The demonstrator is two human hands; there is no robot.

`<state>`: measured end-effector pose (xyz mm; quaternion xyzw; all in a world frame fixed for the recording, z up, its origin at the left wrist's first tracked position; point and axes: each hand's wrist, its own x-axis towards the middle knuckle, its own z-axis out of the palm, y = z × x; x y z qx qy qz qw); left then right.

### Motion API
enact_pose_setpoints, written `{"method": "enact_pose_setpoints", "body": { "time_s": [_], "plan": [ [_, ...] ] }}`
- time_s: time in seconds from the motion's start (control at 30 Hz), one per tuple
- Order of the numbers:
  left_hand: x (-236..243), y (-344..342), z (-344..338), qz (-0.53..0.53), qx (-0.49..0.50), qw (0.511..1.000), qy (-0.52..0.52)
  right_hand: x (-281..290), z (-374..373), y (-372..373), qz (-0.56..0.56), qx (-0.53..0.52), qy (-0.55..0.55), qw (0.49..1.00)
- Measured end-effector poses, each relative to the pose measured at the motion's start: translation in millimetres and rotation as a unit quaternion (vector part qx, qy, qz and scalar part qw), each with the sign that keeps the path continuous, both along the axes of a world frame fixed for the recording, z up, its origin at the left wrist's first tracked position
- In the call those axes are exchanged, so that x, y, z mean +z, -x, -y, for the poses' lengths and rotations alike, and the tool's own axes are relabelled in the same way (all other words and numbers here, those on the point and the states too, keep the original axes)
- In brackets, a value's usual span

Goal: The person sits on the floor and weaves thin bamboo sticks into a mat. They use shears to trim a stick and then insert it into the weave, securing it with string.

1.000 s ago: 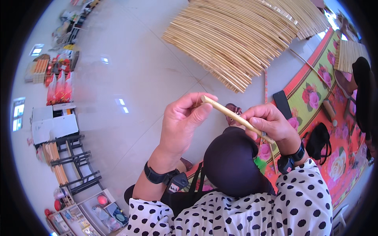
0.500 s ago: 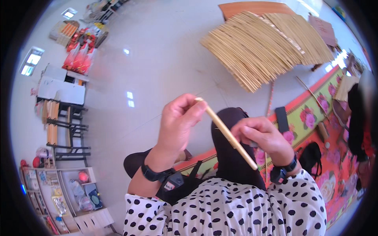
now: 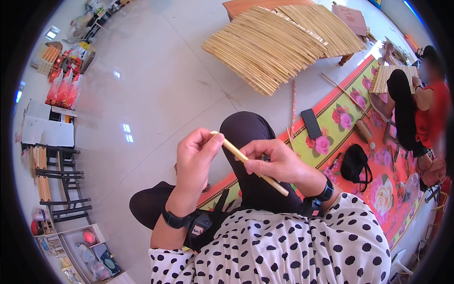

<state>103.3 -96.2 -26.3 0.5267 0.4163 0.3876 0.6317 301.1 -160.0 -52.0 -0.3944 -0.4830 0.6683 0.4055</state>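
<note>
A short, pale yellow cane tube (image 3: 231,147), perhaps reed or bamboo, slants across in front of my lap. Its upper left end is pinched between the thumb and fingers of my left hand (image 3: 196,151). My right hand (image 3: 274,161) is closed on the middle of the tube, thumb and index finger pressed against it. A small greyish bit shows among the right fingers, too small to name. The tube's lower right end juts out below that hand, over my dark trouser leg (image 3: 246,128).
Many similar canes (image 3: 269,47) lie side by side on a low wooden table (image 3: 236,8). On the flowered mat (image 3: 383,194) are a phone (image 3: 310,124), a black bag (image 3: 355,163) and a wooden mallet-like piece (image 3: 363,131). Another person (image 3: 428,109) sits at right by a cane panel.
My right hand has moved left along the tube and now grips its middle; before, it was beside it with fingers curled. The view has shifted, bringing the other person further in.
</note>
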Motion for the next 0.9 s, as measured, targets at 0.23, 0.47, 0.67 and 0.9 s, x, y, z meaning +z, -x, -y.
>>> {"method": "enact_pose_setpoints", "body": {
  "time_s": [0.23, 0.47, 0.67, 0.9],
  "plan": [
    [-14.9, -2.3, -16.8, 0.010, 0.008, 1.000, 0.002, -17.7, -7.2, -35.3, -0.038, -0.096, 0.047, 0.993],
    [-23.6, 17.2, -30.5, 0.001, 0.041, 0.999, 0.017, -27.8, -24.6, -53.7, -0.151, -0.098, 0.103, 0.978],
    [-1.6, 20.7, -10.8, -0.080, -0.007, 0.997, 0.004, -13.0, -35.6, -31.0, -0.156, -0.071, 0.111, 0.979],
    [13.3, 30.2, 30.5, -0.076, -0.041, 0.991, -0.099, 1.8, -29.3, 14.5, -0.151, 0.013, 0.074, 0.986]
  ]
}}
